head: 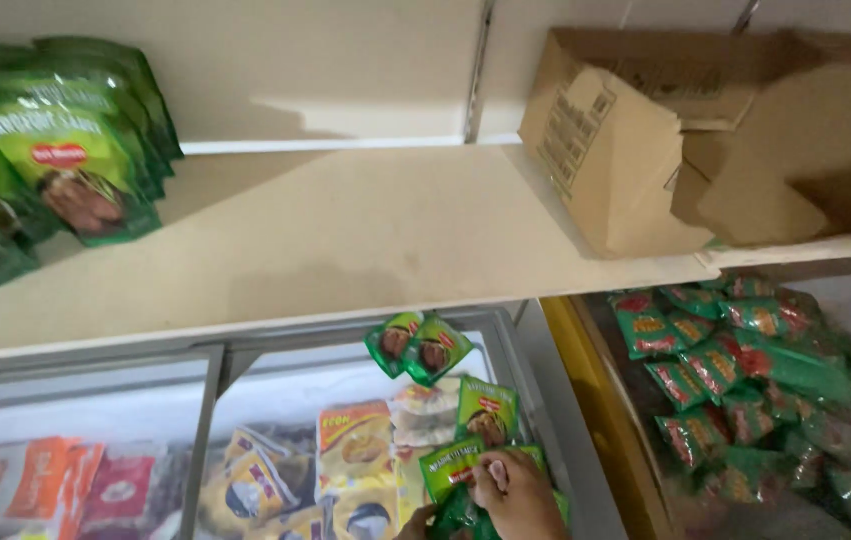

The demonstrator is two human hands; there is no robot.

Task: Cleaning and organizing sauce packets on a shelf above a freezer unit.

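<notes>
One hand (516, 492) is seen at the bottom edge, knuckles up, fingers curled down onto a bunch of green sauce pouches (466, 470); which hand it is cannot be told. The fingers are pressed on the glossy pouch tops, apparently gripping them. A fingertip of a second hand (416, 520) is glimpsed just left, mostly cut off, so its grip cannot be told. The pouches are held over the glass lid of a chest freezer (346, 385), beside its right end. Two more green pouches (418, 345) are propped at the lid's back edge. Through the glass, yellow packs (354, 445) and red-orange packs (36, 480) are seen, soft and crinkled. To the right, a yellow-framed bin (596, 400) is filled with small red-green sachets (736, 370). Above, a matte cream shelf (326, 235) carries upright green pouches (56, 150) at left and a torn brown cardboard box (636, 150) at right.
</notes>
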